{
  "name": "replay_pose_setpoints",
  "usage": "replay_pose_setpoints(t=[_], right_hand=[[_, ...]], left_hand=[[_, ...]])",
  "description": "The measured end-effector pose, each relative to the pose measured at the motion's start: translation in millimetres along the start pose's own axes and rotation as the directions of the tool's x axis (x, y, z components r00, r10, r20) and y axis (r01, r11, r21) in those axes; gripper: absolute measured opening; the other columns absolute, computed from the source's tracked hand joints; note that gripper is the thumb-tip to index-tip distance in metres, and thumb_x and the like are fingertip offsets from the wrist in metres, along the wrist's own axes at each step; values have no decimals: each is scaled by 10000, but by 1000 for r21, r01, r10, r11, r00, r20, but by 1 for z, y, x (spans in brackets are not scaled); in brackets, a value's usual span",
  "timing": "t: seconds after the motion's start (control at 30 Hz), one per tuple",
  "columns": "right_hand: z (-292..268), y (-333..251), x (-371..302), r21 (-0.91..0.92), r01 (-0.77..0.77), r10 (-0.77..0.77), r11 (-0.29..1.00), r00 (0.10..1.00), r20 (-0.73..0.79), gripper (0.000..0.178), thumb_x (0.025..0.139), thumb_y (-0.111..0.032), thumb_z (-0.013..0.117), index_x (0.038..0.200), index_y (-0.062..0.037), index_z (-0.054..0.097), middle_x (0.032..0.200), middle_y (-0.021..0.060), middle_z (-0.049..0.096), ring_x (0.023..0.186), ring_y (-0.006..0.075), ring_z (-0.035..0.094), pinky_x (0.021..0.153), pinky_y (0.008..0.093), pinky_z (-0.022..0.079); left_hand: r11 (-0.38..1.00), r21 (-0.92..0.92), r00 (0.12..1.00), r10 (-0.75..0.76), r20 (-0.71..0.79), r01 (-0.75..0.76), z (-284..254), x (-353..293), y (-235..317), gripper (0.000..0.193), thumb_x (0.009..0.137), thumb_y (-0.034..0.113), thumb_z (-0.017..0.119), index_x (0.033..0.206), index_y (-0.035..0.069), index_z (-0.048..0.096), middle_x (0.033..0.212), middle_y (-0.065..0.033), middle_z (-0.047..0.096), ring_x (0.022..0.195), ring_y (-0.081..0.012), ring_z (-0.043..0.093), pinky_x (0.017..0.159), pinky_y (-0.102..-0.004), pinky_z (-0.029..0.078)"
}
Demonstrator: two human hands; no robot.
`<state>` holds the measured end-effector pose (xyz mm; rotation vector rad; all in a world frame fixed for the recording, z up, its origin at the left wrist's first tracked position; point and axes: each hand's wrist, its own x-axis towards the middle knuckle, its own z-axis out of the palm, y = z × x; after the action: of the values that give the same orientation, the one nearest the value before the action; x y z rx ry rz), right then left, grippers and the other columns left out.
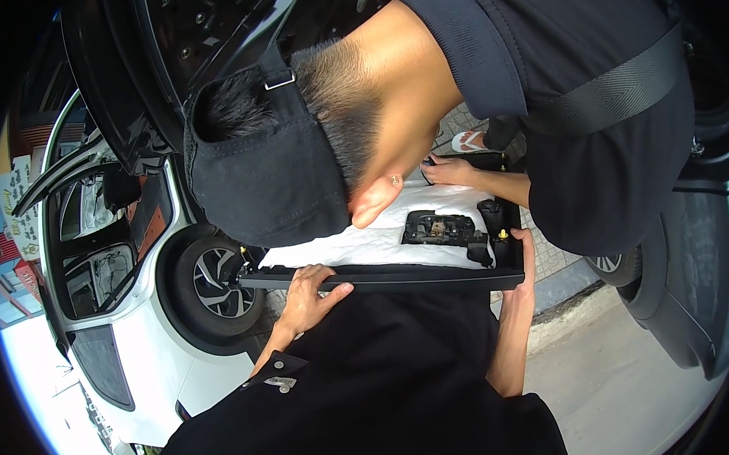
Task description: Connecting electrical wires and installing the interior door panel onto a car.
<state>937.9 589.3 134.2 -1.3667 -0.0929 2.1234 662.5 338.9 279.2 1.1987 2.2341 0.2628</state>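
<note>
A black car trim panel [387,278], its inner side facing up, is held level in front of my body. White padding [331,249] lines most of it, and a dark opening with a small mechanism [439,229] shows in the padding. My left hand [308,297] grips the near edge toward its left end, fingers over the rim. My right hand [526,263] is wrapped around the near right corner, beside a yellow clip [503,233]. Across the panel, a co-worker's hand [452,172] holds a small dark object at the far edge; its kind cannot be made out.
The co-worker's capped head [262,158] leans over the panel and hides its far left part. A white car [143,356] stands at the left, a grey vehicle side [696,266] at the right. Paving and a kerb [568,305] lie below.
</note>
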Motion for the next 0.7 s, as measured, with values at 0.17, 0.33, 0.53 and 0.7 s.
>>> replay_pose_setpoints(t=[0.17, 0.33, 0.53, 0.7], right_hand=[[0, 1, -1, 11, 1, -1, 1000, 1000, -21, 330, 858, -308, 687, 1088, -71, 674, 967, 38, 661, 857, 168, 640, 798, 306, 521], [-8, 3, 3, 73, 7, -4, 997, 999, -38, 283, 861, -265, 684, 1071, -76, 680, 989, 43, 677, 883, 170, 645, 803, 310, 522], [-13, 7, 6, 82, 30, -26, 996, 998, -49, 314, 864, -238, 685, 1135, -79, 679, 1089, 56, 684, 972, 189, 653, 903, 337, 534], [-17, 9, 9, 79, 56, -52, 995, 997, -52, 344, 869, -228, 683, 1173, -69, 672, 1135, 61, 681, 1022, 197, 655, 947, 346, 531]], left_hand=[[1000, -7, 1000, -12, 2, 12, -1, 0, 2, 391, 911, 363, 787, 934, -18, 699, 904, -167, 675, 938, -359, 649, 930, -442, 466], [1000, -2, 1000, -19, 17, 19, -4, 3, 6, 389, 914, 362, 784, 919, -17, 698, 898, -166, 672, 924, -357, 647, 928, -438, 463], [1000, 9, 1000, 12, -21, -12, 1, 1, 2, 397, 916, 366, 781, 921, -22, 695, 891, -168, 669, 913, -357, 647, 925, -441, 463], [999, -12, 999, -32, 27, 32, -5, 1, 10, 404, 917, 370, 780, 922, -25, 692, 893, -170, 669, 917, -361, 644, 917, -447, 466]])
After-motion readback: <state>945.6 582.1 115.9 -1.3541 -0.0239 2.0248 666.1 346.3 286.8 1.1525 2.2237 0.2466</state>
